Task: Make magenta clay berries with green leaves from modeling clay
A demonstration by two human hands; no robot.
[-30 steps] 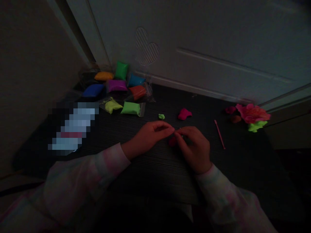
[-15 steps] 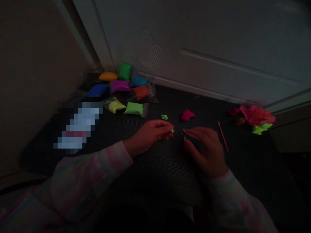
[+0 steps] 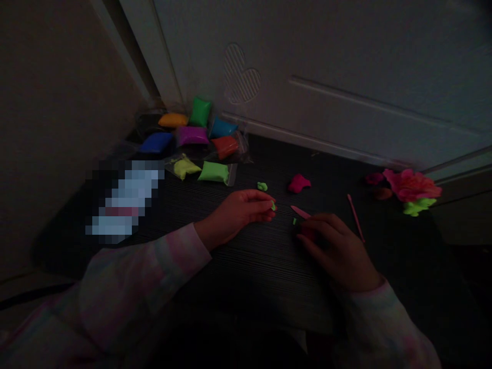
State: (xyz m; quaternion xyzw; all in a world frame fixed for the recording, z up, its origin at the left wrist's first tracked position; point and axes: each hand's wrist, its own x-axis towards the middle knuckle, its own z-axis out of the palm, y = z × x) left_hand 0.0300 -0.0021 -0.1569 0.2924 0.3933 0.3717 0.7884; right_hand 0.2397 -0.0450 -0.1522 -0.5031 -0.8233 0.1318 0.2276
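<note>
My left hand [image 3: 246, 211] is closed in a pinch on a small piece of light-green clay [image 3: 273, 205], held just above the dark table. My right hand [image 3: 338, 248] curves round a dark red clay lump [image 3: 308, 234], with thumb and fingers on either side and much of it hidden. A tiny green bit [image 3: 294, 221] shows at the lump's left end. From beside the right fingers juts the pointed blade of a pink modelling knife [image 3: 299, 210], its rear part covered. Beyond the hands lie a green clay crumb [image 3: 262, 186] and a magenta clay lump [image 3: 299, 183].
Bags of coloured clay [image 3: 192, 136] cluster at the back left, before a pale panel [image 3: 346, 61]. A blurred-out bright object [image 3: 128, 200] lies at left. To the right are a thin pink stick tool [image 3: 355, 218] and a pink flower [image 3: 413, 185] with light-green leaves.
My hands have parted; the right hand moved right and its fingers came round the red lump. The left keeps its pinch, with the green clay now showing. The view shifted slightly.
</note>
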